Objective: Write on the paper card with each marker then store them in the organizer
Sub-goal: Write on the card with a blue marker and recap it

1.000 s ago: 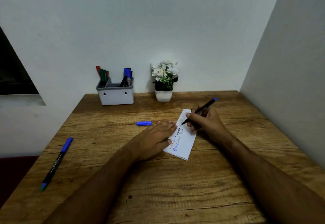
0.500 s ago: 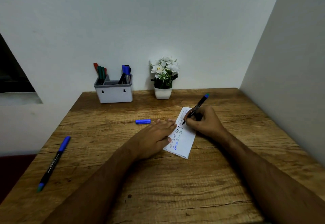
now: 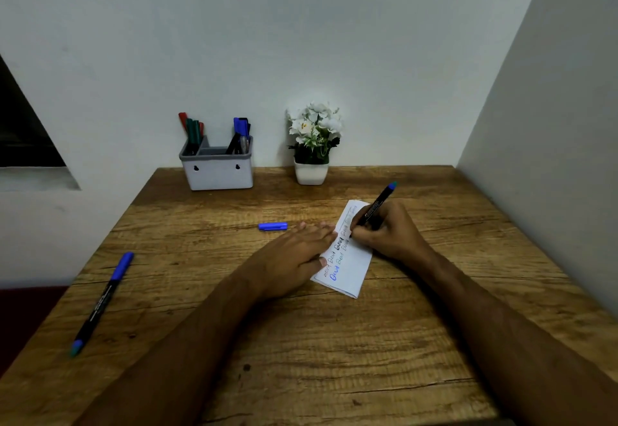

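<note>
White paper card [image 3: 351, 265], blue and black handwriting, perhaps folded

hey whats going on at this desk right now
A person is writing on a paper card on a wooden desk. The right hand grips a black marker with its tip down on the card, while the left hand lies flat on the card's left edge. A loose blue cap lies just beyond the left hand. Another capped marker lies near the desk's left edge, and several markers already stand in the grey organizer beside a potted plant.
</note>
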The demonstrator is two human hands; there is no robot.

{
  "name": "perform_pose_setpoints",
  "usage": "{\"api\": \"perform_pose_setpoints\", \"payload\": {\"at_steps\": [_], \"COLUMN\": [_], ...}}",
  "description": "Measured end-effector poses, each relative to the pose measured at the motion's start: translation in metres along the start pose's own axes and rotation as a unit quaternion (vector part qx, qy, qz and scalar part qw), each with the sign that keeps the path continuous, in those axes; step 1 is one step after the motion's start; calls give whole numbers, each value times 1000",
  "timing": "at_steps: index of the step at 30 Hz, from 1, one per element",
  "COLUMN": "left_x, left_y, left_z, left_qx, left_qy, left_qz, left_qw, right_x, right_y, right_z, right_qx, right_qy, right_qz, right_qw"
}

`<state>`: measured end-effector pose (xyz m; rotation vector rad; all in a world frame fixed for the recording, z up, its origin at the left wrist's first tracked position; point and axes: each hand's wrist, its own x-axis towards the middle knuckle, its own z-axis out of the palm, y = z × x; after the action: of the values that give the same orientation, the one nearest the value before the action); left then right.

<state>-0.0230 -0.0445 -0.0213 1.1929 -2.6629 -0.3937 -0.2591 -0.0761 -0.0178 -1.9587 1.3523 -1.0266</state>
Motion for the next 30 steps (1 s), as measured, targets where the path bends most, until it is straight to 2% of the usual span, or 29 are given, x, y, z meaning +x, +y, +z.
{"api": "perform_pose_setpoints", "payload": {"at_steps": [30], "left_x": [2], "left_y": [-5], "left_z": [4], "left_qx": [-5], "left_qy": [1], "left_qz": [-5], "left_qw": [1000], "right_x": [4], "right_y": [1], "right_z": [3], "right_qx": [0], "right_qy": [48], "right_qz": [46], "right_qw": [998]}}
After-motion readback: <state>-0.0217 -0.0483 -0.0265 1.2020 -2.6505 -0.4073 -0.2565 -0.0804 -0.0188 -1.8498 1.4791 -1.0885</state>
